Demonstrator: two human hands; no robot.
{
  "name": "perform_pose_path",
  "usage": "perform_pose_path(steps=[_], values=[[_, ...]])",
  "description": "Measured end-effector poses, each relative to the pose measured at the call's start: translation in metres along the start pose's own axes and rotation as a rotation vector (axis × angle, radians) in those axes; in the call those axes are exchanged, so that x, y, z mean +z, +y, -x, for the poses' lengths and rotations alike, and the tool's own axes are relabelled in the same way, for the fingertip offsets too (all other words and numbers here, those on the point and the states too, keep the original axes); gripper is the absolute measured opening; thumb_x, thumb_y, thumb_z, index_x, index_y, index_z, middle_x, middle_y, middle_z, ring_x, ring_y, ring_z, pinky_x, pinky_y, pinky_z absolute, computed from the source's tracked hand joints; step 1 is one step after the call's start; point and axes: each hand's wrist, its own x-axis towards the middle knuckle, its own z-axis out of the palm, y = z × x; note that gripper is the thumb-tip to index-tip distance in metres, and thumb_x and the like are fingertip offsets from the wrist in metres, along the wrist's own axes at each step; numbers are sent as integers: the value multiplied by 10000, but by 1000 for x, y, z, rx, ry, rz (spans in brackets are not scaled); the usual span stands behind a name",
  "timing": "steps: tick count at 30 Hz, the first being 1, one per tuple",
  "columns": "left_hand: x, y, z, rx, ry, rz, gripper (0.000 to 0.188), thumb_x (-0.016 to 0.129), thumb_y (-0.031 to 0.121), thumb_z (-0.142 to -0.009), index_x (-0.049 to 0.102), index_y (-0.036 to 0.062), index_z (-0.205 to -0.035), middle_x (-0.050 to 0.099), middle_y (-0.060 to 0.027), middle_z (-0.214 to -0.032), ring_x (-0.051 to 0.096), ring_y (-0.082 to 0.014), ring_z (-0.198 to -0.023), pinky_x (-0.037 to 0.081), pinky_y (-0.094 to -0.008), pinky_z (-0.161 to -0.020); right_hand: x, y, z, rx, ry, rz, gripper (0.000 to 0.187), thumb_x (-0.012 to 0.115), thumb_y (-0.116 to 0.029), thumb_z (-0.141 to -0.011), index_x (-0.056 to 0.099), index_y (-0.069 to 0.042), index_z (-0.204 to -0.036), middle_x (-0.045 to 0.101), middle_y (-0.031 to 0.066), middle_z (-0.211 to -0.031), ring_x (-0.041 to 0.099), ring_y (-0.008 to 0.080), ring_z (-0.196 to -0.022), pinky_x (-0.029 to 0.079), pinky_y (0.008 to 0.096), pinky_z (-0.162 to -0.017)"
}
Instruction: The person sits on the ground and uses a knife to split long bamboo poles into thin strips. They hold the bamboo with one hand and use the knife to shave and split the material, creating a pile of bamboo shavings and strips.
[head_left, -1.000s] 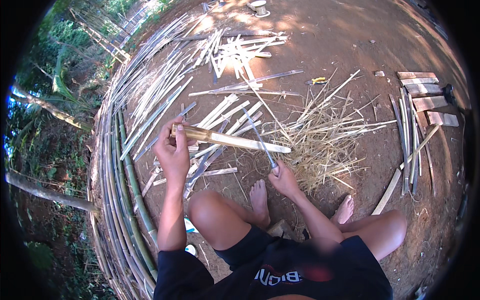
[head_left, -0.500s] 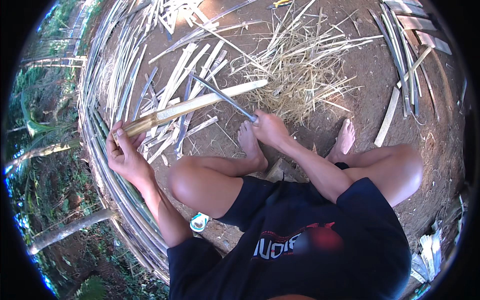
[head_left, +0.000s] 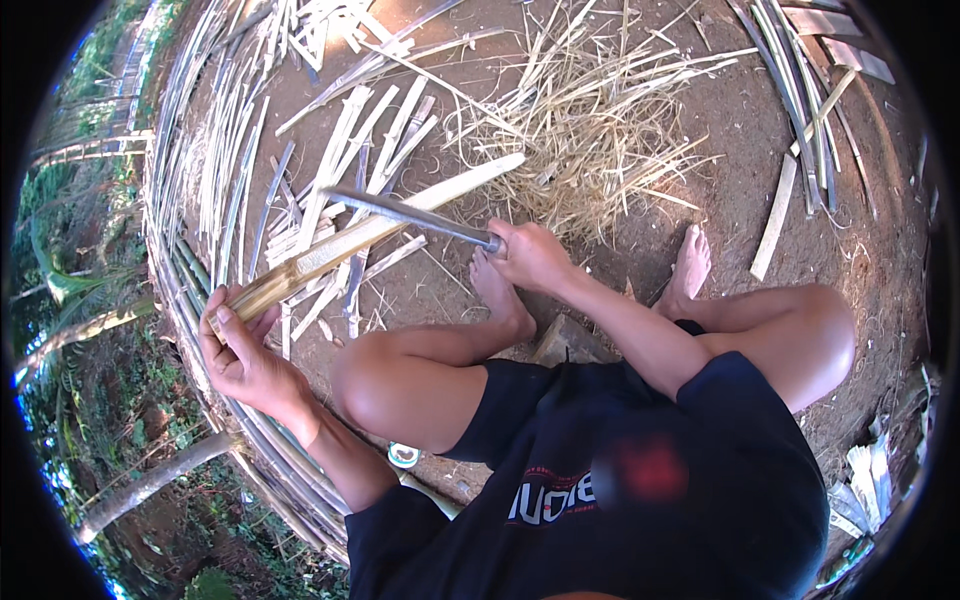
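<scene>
My left hand [head_left: 240,350] is closed around the near end of a split bamboo piece [head_left: 272,288], thumb on top. The piece slants away to the upper right, with a pale shaved face past its node and a tapered far end. In my right hand [head_left: 530,258] is the handle of a long-bladed knife [head_left: 430,221]; the fist hides most of the grip. Its blade points left and crosses the bamboo around the middle of the shaved part. Whether the edge touches the bamboo, I cannot tell.
A heap of thin bamboo shavings [head_left: 590,140] lies ahead on bare dirt. Split strips [head_left: 345,150] are scattered front left, and long poles [head_left: 290,440] curve along the left side. More strips [head_left: 790,80] lie far right. My bare feet [head_left: 690,265] flank a small block [head_left: 572,342].
The knife's blade has turned and swung lower to the left, lying flatter across the bamboo. My left hand and the bamboo have shifted slightly down and left.
</scene>
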Motion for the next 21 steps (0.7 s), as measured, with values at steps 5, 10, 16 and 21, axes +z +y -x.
perform_pose_path(steps=[5, 10, 16, 21], values=[[-2, -2, -4, -6, -37, 2, 274, 489, 142, -984, 584, -75, -1121, 662, -193, -966, 683, -209, -802, 605, -254, -614, -5, 133, -33, 340, 118, 85, 199, 539, -171, -843, 631, -20, -935, 658, 177, -733, 660, 308, -657, 545, 423, -614], [-6, -21, -16, -48, -18, 44, 276, 490, 145, -983, 584, -69, -1128, 668, -184, -960, 693, -219, -792, 611, -266, -646, 11, 37, -36, -30, 130, 18, 114, 574, -137, -831, 598, -50, -902, 627, 127, -663, 614, 264, -542, 515, 396, -518], [-2, -25, -32, -87, -101, 57, 290, 501, 170, -986, 583, -54, -1153, 666, -194, -969, 691, -211, -792, 612, -279, -674, 21, 206, -48, 514, 91, 173, 259, 528, -162, -886, 600, -27, -1095, 653, 139, -721, 657, 264, -656, 556, 403, -629], [-13, -40, -39, -118, -48, -20, 268, 487, 159, -989, 578, -51, -1128, 663, -197, -955, 695, -226, -799, 612, -277, -671, 35, 117, -43, 276, 209, 90, 279, 538, -149, -854, 601, 9, -1076, 660, 195, -816, 666, 314, -712, 550, 427, -675]])
